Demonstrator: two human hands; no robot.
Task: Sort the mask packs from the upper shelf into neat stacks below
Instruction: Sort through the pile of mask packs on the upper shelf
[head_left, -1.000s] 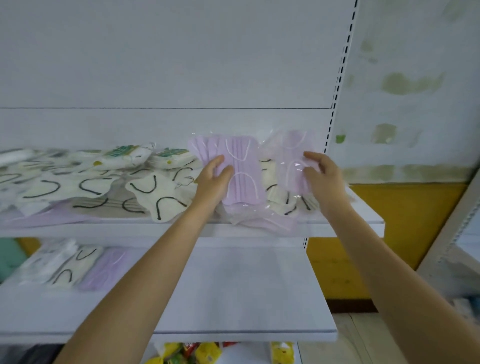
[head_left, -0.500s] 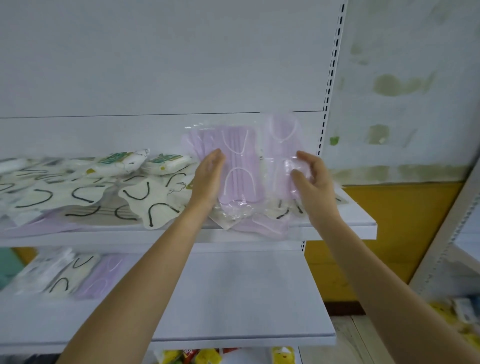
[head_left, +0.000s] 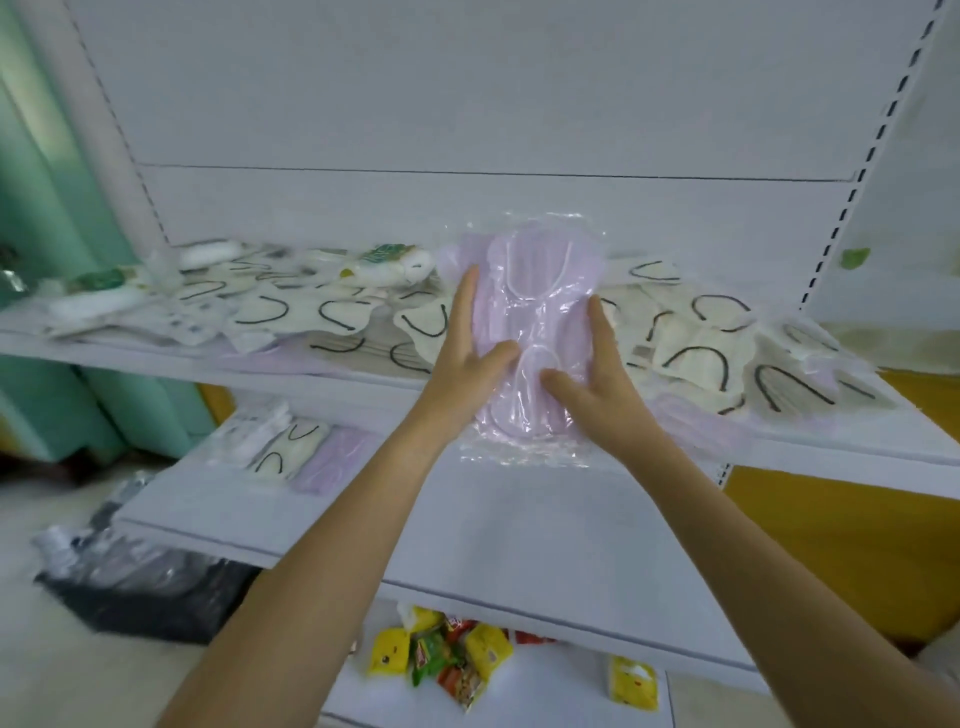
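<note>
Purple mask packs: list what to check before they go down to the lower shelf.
1. Grip: left hand and right hand clasp the purple mask packs from both sides, thumbs in front: ok.
2. Packs squared together: one purple edge juts out at upper left: not ok.
3. Target: purple stack lies on the lower shelf, left of the hands: ok.
4. Stack's top free: nothing lies on it: ok.
5. Upper shelf emptied: many cream packs lie on it: not ok.
</note>
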